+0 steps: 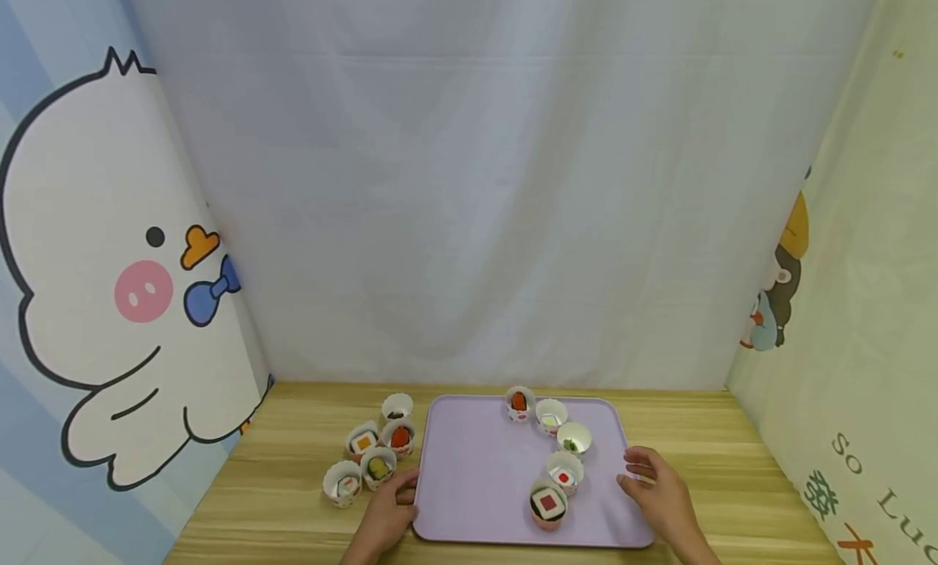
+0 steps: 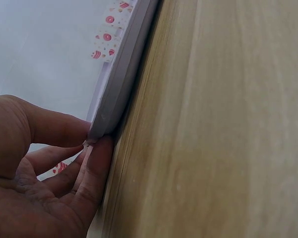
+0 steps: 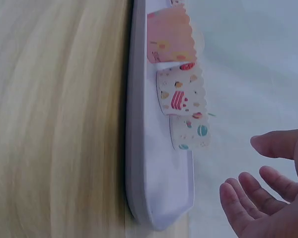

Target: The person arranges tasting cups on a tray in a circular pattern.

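A light purple tray (image 1: 476,483) lies on the wooden table, with a curved row of small paper cups on its right half. Its left edge is pinched by my left hand (image 1: 390,510), the thumb (image 2: 59,126) on the rim and a fingertip (image 2: 99,153) low against the side. By the tray's right edge is my right hand (image 1: 661,497), its fingers spread and relaxed around nothing. Closest to me on the tray is a pink cup (image 1: 548,516) holding a white square piece with a red centre. Behind it stands a white patterned cup (image 1: 565,472) with a red-dotted piece.
Left of the tray, several more paper cups cluster on the wooden table (image 1: 286,475), including one with an orange-centred piece (image 1: 362,443) and one with a green piece (image 1: 378,467). A pale cloth (image 1: 498,223) hangs behind, with printed cloths at both sides.
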Demonstrator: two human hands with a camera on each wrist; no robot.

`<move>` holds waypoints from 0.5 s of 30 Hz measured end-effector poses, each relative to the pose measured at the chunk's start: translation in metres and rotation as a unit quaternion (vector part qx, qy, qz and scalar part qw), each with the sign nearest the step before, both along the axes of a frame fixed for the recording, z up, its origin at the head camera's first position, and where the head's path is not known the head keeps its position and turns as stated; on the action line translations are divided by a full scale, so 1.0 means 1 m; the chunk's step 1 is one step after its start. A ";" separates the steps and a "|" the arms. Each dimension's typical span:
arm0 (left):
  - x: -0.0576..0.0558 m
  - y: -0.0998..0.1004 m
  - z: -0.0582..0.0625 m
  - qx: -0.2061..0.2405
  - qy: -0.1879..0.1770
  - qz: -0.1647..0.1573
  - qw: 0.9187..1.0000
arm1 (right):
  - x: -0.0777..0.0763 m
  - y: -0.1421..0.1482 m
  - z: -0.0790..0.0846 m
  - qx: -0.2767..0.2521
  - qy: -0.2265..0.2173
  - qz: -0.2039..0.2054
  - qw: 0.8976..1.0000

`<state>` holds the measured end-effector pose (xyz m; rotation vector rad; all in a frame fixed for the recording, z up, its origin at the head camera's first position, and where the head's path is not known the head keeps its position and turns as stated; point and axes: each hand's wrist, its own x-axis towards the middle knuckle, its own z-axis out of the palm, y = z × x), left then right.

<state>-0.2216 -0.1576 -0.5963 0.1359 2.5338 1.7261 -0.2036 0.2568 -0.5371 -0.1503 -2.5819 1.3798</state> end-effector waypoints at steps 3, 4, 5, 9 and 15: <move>0.000 0.000 0.001 0.000 0.001 0.000 1.000 | -0.003 0.006 -0.001 0.008 0.002 0.008 1.000; 0.001 0.000 0.001 0.000 0.000 0.000 1.000 | -0.004 0.008 -0.002 0.013 0.001 0.010 1.000; 0.001 0.000 0.001 0.001 0.000 -0.001 1.000 | -0.006 0.010 -0.004 0.014 -0.001 0.012 1.000; 0.001 0.000 0.001 0.002 0.000 -0.002 1.000 | -0.011 0.020 -0.010 0.020 -0.018 0.024 0.999; 0.001 0.000 0.000 0.005 -0.003 -0.001 1.000 | -0.015 0.031 -0.015 0.029 -0.049 0.022 0.998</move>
